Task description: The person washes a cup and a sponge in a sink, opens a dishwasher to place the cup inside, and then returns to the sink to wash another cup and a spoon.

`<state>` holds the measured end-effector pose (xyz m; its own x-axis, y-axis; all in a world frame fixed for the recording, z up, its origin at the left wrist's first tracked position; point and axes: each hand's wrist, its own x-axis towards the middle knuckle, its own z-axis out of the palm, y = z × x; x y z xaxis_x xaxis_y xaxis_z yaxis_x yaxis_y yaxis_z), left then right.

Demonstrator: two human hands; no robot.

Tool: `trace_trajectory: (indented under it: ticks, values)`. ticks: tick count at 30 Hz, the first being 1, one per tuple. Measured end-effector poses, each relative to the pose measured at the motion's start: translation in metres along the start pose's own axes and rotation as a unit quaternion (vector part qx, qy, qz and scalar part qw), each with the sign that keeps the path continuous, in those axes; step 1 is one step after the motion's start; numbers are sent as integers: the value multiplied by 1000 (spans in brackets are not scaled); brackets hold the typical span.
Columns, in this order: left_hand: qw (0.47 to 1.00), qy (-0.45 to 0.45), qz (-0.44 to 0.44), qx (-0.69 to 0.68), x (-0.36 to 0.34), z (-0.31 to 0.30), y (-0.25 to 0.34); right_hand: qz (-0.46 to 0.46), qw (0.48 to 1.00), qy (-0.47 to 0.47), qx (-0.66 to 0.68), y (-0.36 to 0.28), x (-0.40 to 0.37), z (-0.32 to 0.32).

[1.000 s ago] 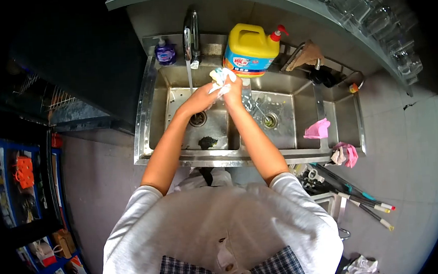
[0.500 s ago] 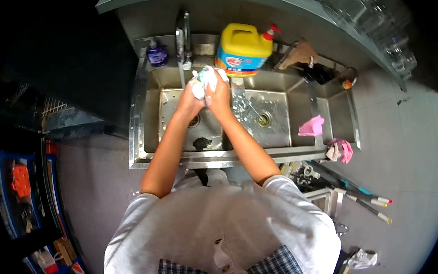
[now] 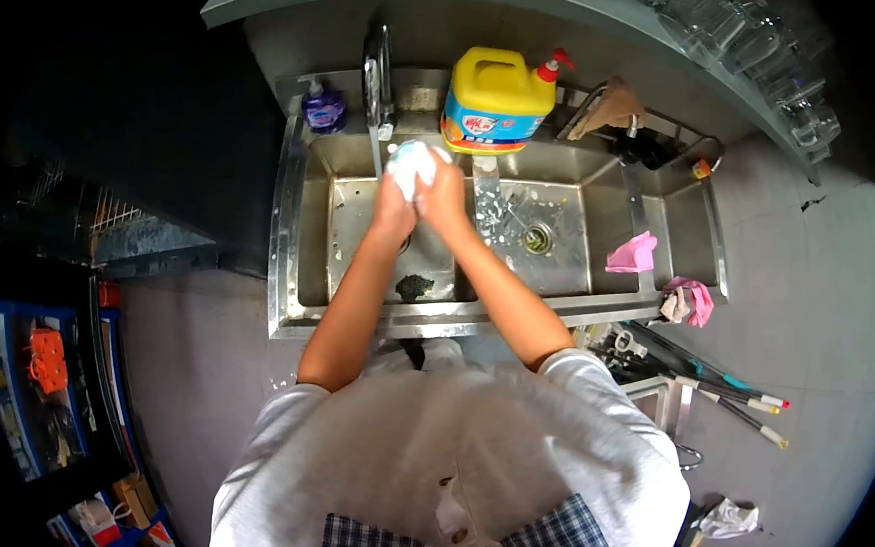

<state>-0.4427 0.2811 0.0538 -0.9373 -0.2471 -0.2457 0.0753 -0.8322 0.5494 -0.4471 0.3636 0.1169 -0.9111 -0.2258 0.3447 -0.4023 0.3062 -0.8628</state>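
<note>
Close together over the left basin, my left hand [image 3: 394, 204] and my right hand [image 3: 441, 191] are closed around a white, foam-covered thing [image 3: 412, 167] with a pale blue patch. Foam and fingers hide its kind. Just left of it, a thin stream of water falls from the faucet [image 3: 374, 87]. A dark scouring pad [image 3: 414, 287] lies on the left basin's floor, near the front wall.
A purple pump bottle [image 3: 323, 110] and a big yellow detergent jug [image 3: 495, 101] stand behind the basins. A pink cloth [image 3: 633, 253] hangs over the right divider. Glasses [image 3: 713, 26] line the shelf above. Long-handled tools [image 3: 715, 382] lie at lower right.
The view has shifted slightly, so the sink appears a little further right. Both hands stay together on the white foamy thing, which has turned a little and looks blurred.
</note>
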Motion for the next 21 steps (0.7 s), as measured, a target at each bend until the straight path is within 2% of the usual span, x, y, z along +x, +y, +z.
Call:
trace_trajectory:
  ticks: [1,3,5,6,9,10,13,14,15,17,19,20,21]
  values:
    - [998,-38,-35,-30,5,-4,2,-56,998,1,-37,2,-5,3]
    - [985,-108,-101,-89,4,-2,18,-133,990,-32,-28,6,-12,5]
    - [971,-153,-110,-143,7,-14,22,-191,980,-54,-21,8,-22,4]
    - [962,-181,-114,-169,12,-17,24,-176,981,-71,-32,5,-23,-2]
    - [964,-214,-88,-130,10,-20,16,-125,987,-48,-87,14,-20,-10]
    - [978,-210,-6,-3,12,-26,7,-116,990,-18,-79,18,-12,-7]
    - [954,-281,13,-100,24,-41,-14,10,1000,16,-11,-1,-5,-2]
    - [965,-238,-31,-108,24,-32,-5,-51,998,27,-37,5,-8,4]
    - [962,-253,-31,-95,19,-18,5,-95,993,46,-51,4,-11,6]
    - [959,-274,-27,-72,-1,-5,19,-113,992,-21,-41,4,-16,-4]
    - [951,-284,-40,-116,1,-13,18,-124,989,-57,-58,18,-21,-11]
    - [948,-268,-71,-155,7,-15,14,-111,988,-76,-68,18,-22,-15]
    - [942,-252,-105,-195,11,-18,10,-137,985,-79,-74,19,-23,-16]
